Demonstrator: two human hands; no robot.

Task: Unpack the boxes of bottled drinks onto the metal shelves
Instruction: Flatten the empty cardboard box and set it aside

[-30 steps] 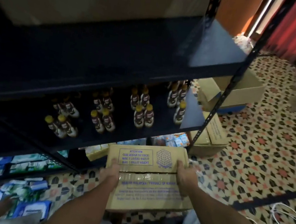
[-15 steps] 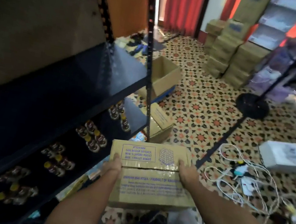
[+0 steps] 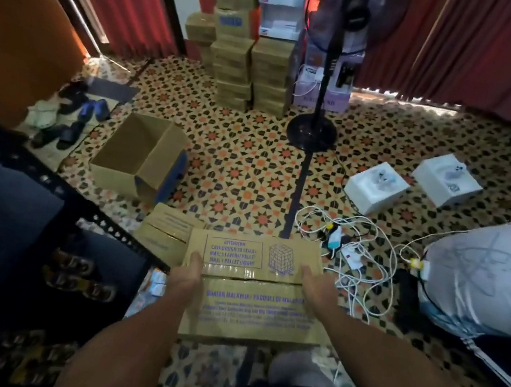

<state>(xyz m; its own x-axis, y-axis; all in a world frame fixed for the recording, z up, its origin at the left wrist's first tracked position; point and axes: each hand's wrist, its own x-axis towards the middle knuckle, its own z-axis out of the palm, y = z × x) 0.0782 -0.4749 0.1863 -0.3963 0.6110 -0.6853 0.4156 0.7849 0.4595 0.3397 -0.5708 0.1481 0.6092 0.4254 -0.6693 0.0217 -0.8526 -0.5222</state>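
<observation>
2 forearms reach forward; left hand point(image 3: 190, 271) and right hand point(image 3: 316, 285) face each other, fingers seemingly straight

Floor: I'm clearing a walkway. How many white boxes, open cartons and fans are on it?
White boxes: 2
Open carton: 1
Fan: 1
Total: 4
</observation>
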